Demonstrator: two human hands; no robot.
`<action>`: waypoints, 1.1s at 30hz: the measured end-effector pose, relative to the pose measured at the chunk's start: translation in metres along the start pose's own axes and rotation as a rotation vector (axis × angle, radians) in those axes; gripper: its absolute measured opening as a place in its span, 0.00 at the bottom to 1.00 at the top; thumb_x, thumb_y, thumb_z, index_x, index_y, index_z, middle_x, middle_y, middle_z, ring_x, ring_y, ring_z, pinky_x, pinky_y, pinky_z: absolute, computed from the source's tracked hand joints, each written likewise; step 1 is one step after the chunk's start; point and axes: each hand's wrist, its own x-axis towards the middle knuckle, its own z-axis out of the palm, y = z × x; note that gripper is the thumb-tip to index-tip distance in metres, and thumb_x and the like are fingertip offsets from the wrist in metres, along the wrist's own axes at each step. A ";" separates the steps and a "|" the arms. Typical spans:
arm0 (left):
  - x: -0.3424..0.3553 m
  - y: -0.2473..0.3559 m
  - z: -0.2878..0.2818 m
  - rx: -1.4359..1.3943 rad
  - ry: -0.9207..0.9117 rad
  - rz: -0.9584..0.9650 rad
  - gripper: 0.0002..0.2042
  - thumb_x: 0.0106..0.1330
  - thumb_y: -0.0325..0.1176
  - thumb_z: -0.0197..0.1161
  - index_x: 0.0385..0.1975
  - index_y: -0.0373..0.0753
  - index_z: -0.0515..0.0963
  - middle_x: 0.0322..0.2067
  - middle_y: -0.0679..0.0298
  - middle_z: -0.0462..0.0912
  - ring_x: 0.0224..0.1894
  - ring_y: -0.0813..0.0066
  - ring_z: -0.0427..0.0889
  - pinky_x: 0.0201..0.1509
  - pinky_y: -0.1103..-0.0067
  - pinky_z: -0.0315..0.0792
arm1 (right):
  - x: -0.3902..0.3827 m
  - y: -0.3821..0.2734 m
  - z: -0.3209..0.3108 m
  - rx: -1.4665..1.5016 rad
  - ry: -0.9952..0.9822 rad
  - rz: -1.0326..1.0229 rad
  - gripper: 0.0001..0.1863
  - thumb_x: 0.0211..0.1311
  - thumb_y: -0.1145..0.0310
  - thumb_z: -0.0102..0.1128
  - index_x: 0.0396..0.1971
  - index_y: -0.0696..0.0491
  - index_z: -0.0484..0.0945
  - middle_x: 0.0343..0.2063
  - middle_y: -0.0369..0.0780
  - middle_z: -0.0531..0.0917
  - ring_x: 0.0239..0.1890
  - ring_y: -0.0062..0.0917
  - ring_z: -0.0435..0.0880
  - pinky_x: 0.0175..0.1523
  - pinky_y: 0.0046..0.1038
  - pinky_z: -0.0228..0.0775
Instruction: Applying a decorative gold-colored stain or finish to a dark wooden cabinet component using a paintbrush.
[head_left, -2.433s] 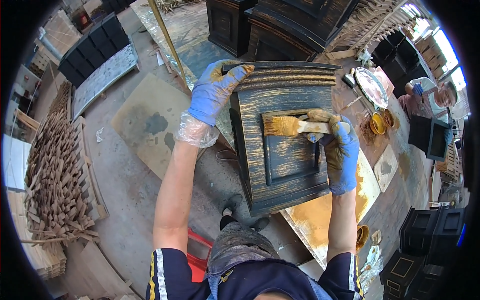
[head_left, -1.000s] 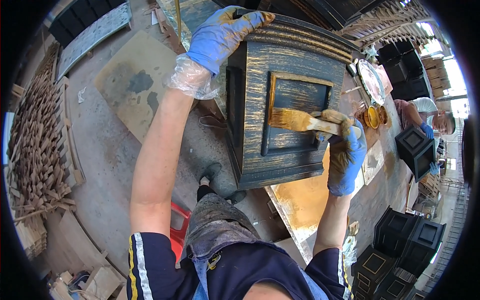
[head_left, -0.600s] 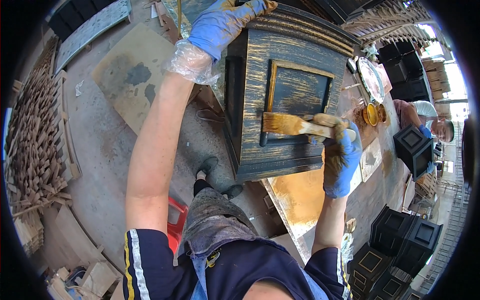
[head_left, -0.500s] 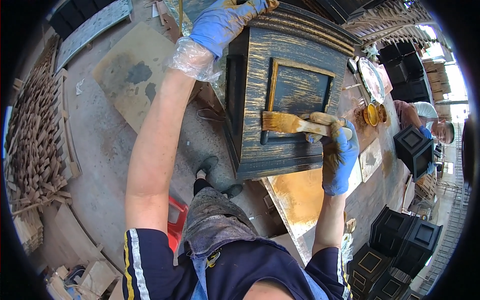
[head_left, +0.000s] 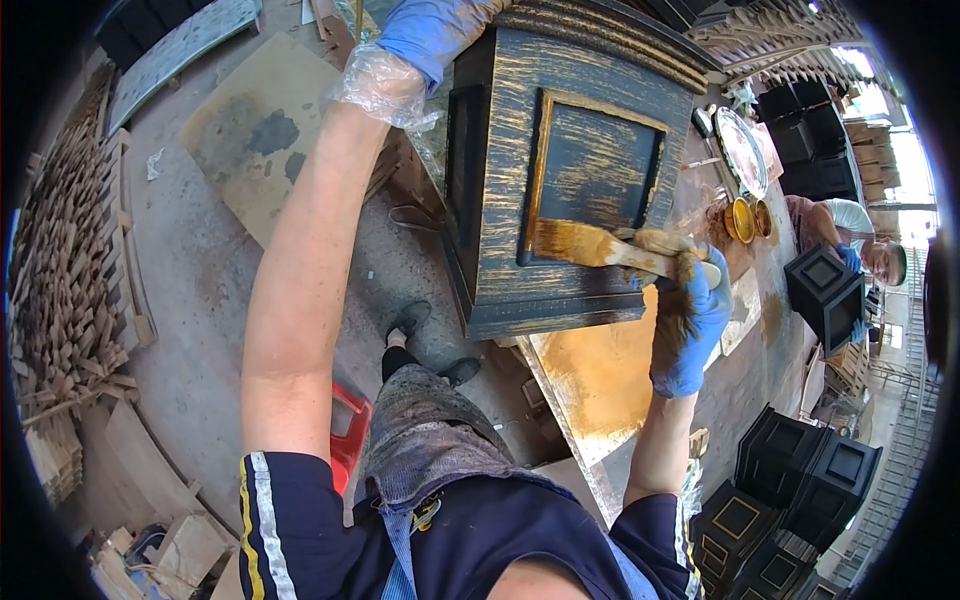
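A black wooden pedestal [head_left: 590, 70], streaked with gold and tilted, stands in front of me. On its side is a recessed panel [head_left: 600, 170] with a gold-edged frame. My right hand [head_left: 690, 325], in a stained blue glove, is closed round the handle of a flat paintbrush [head_left: 580, 243]. The brush's gold-brown bristles rest at the lower left corner of the panel frame. My left hand [head_left: 430, 40], gloved in blue with a clear plastic cuff, grips the pedestal's moulded top edge; its fingertips are partly cut off by the picture's upper edge.
Two gold-coloured bowls [head_left: 741, 221] and an oval silver tray [head_left: 742, 152] lie to the right. A stained board [head_left: 590, 375] is below the pedestal. A red plastic stool [head_left: 350, 435] stands by my legs. Another person [head_left: 840, 225] handles a black piece [head_left: 825, 298] at far right.
The brush has moved slightly up in the picture and its bristles now sit nearer the frame's lower left corner. The pedestal and my left hand also appear a little higher, as the view shifts.
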 end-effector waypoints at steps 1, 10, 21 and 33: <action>0.001 0.002 -0.002 0.054 0.004 -0.075 0.18 0.50 0.48 0.58 0.29 0.38 0.73 0.25 0.68 0.74 0.30 0.83 0.69 0.34 0.85 0.63 | -0.001 0.004 -0.002 -0.001 0.000 -0.001 0.11 0.50 0.72 0.53 0.33 0.59 0.66 0.27 0.38 0.73 0.30 0.21 0.74 0.35 0.21 0.70; 0.002 0.003 -0.002 0.105 0.028 -0.051 0.21 0.48 0.50 0.59 0.29 0.37 0.73 0.24 0.67 0.74 0.30 0.81 0.69 0.34 0.84 0.63 | -0.001 0.005 -0.005 -0.051 -0.005 0.005 0.10 0.49 0.73 0.54 0.32 0.58 0.67 0.27 0.36 0.73 0.30 0.18 0.73 0.35 0.18 0.67; 0.000 0.009 -0.001 0.294 0.046 -0.049 0.22 0.48 0.52 0.58 0.30 0.36 0.73 0.26 0.65 0.75 0.30 0.79 0.70 0.35 0.83 0.63 | -0.007 0.007 -0.015 -0.091 -0.028 -0.063 0.12 0.50 0.70 0.54 0.34 0.59 0.67 0.28 0.37 0.73 0.29 0.18 0.73 0.34 0.16 0.66; 0.005 0.000 0.000 0.119 0.024 -0.019 0.20 0.49 0.48 0.59 0.27 0.33 0.72 0.22 0.66 0.73 0.26 0.81 0.69 0.31 0.84 0.63 | -0.053 0.016 0.017 -0.479 0.107 -0.519 0.15 0.52 0.62 0.52 0.32 0.59 0.65 0.31 0.44 0.74 0.30 0.27 0.75 0.32 0.24 0.70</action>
